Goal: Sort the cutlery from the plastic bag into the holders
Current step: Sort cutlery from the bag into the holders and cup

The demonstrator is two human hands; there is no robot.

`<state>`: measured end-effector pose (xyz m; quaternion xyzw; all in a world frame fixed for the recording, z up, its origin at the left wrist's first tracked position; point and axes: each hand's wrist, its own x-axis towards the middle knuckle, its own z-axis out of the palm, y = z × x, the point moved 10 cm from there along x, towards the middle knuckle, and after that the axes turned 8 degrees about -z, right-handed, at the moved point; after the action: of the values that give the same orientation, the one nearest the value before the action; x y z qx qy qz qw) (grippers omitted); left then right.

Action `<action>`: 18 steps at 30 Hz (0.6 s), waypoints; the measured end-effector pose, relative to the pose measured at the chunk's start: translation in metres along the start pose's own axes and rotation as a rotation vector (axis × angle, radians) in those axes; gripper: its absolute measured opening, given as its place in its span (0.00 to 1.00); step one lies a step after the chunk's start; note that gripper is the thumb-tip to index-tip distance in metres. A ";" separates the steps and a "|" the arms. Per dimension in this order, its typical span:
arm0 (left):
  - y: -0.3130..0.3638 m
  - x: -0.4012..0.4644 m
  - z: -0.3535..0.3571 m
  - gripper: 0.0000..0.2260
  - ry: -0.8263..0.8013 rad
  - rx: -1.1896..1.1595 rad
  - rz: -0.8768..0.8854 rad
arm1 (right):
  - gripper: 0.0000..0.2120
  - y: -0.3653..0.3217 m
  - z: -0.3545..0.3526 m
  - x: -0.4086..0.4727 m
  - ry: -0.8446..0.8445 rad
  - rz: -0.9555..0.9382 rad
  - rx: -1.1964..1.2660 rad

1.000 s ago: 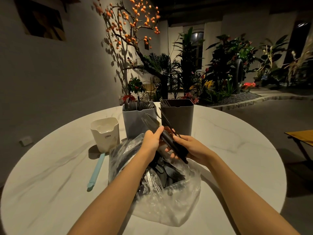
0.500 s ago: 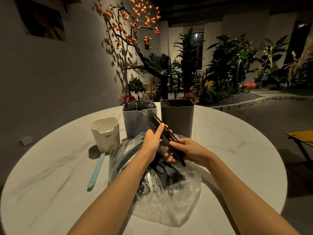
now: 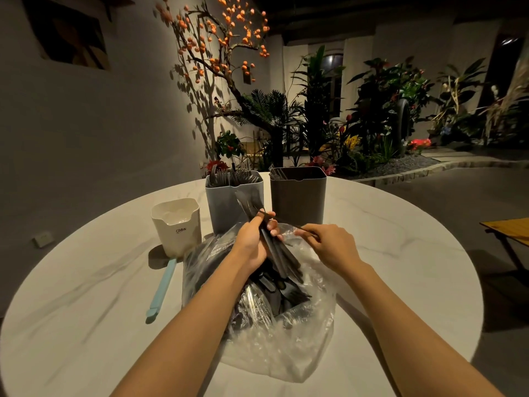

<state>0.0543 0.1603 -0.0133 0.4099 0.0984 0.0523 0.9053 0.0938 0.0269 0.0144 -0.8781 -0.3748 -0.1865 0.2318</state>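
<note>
The sort is partly done, by the look of it. The blue-grey holder (image 3: 233,202) beyond the fingers already bristles with dark forks, the dark holder (image 3: 297,196) to its right shows a few pieces at its far-left corner, and the white holder (image 3: 176,224) off to the left shows no dark cutlery above its rim; its inside is too pale to read. Much is left: the bag (image 3: 286,333) on the surface below the wrists is heaped with dark cutlery.

The left hand (image 3: 252,243) has its fingers (image 3: 267,217) and thumb curled round a bundle (image 3: 276,247) of dark pieces, heads toward the blue-grey holder, handles reaching back over the bag. The right hand (image 3: 332,247) sits just right of the bundle, its fingers (image 3: 300,232) pinched on what seems to be one thin dark piece; what sort it is I cannot tell.

A half-second ago both hands were on the bundle, the right cupping it from beneath. Now the right has come off to the side with its single piece, and the left alone carries the bundle, turned more upright. A pale blue tool (image 3: 161,290) lies on the surface left of the bag, unmoved.
</note>
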 end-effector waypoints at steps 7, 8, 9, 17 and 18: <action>-0.001 -0.007 0.009 0.30 -0.139 -0.080 -0.062 | 0.27 0.006 -0.004 -0.002 0.045 0.037 0.012; -0.001 -0.008 0.009 0.28 -0.138 -0.080 -0.060 | 0.25 0.007 -0.004 -0.002 0.049 0.038 0.012; -0.001 -0.010 0.010 0.24 -0.136 -0.085 -0.059 | 0.22 0.008 -0.004 -0.001 0.066 0.039 0.024; 0.007 -0.008 0.007 0.08 -0.111 -0.076 0.020 | 0.11 0.033 -0.007 -0.004 0.290 0.193 0.627; 0.009 -0.008 0.007 0.08 -0.120 -0.088 0.034 | 0.14 0.041 -0.006 -0.008 0.327 0.278 0.685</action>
<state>0.0481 0.1596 -0.0014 0.3737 0.0347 0.0472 0.9257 0.1179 -0.0058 0.0048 -0.7510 -0.2510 -0.1550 0.5907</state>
